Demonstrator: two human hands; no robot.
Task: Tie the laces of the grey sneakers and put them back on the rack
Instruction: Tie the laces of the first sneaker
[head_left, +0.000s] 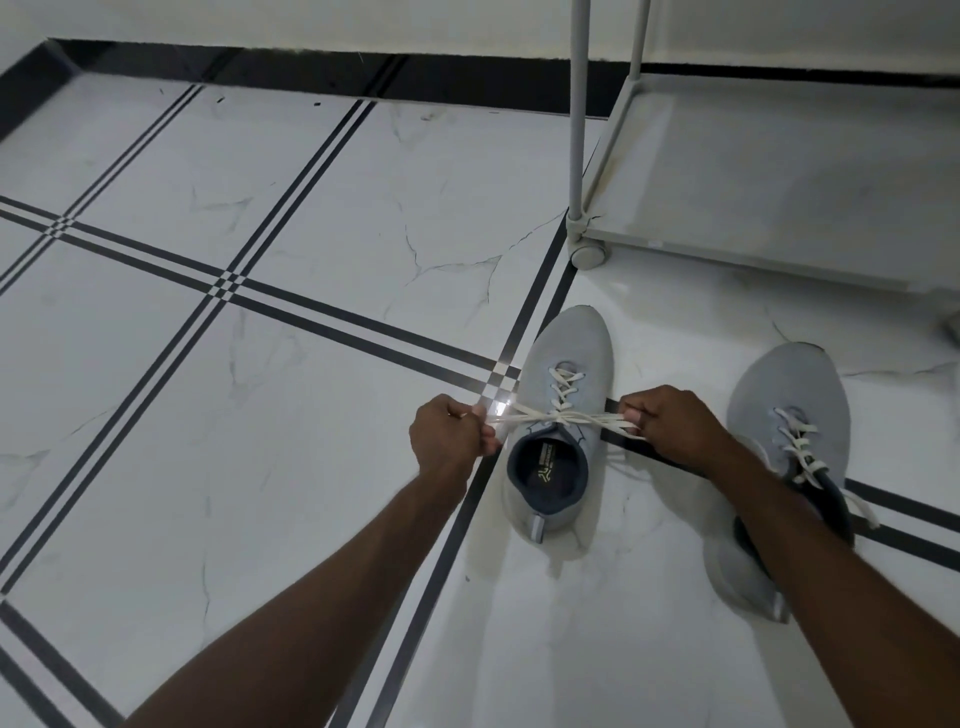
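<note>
White marble-look floor tiles (291, 218) with black stripes, left hand (451, 435) and right hand (670, 423) each pinching cream laces (566, 415) taut over near grey sneaker (563, 364), white rack (779, 171) behind.

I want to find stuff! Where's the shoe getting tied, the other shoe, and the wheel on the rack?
Shoe being tied (569, 338): head view, on its grey toe.
Other shoe (789, 379): head view, on its grey toe.
Rack wheel (588, 256): head view, on the round caster's side.
</note>
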